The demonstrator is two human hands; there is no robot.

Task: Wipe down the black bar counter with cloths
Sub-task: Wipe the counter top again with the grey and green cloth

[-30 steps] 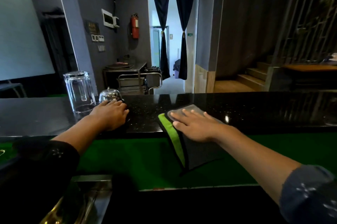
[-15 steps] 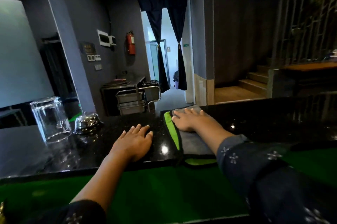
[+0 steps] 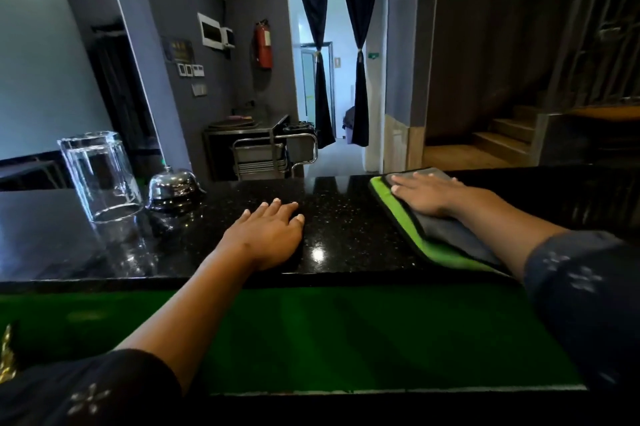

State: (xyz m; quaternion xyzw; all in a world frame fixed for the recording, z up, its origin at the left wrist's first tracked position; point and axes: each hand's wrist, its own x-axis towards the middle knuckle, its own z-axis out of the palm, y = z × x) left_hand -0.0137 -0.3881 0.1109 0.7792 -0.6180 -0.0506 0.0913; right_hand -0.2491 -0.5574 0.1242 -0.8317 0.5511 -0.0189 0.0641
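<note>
The black speckled bar counter [image 3: 346, 217] runs across the view. A grey cloth with a green edge [image 3: 405, 217] lies on it at the right, reaching from the far edge to the near edge. My right hand [image 3: 427, 191] presses flat on the far part of the cloth, fingers straight. Flat on the bare counter left of the cloth rests my left hand [image 3: 268, 233], fingers spread and holding nothing.
An upturned clear glass [image 3: 98, 174] and a chrome call bell [image 3: 173, 186] stand on the counter at the left. A green lower ledge [image 3: 346, 332] lies below the counter's near edge. Beyond the counter are a steel trolley [image 3: 273, 155] and a curtained doorway.
My right hand has slid the cloth to the right along the counter. My left hand left the bell's side half a second earlier and now rests flat mid-counter.
</note>
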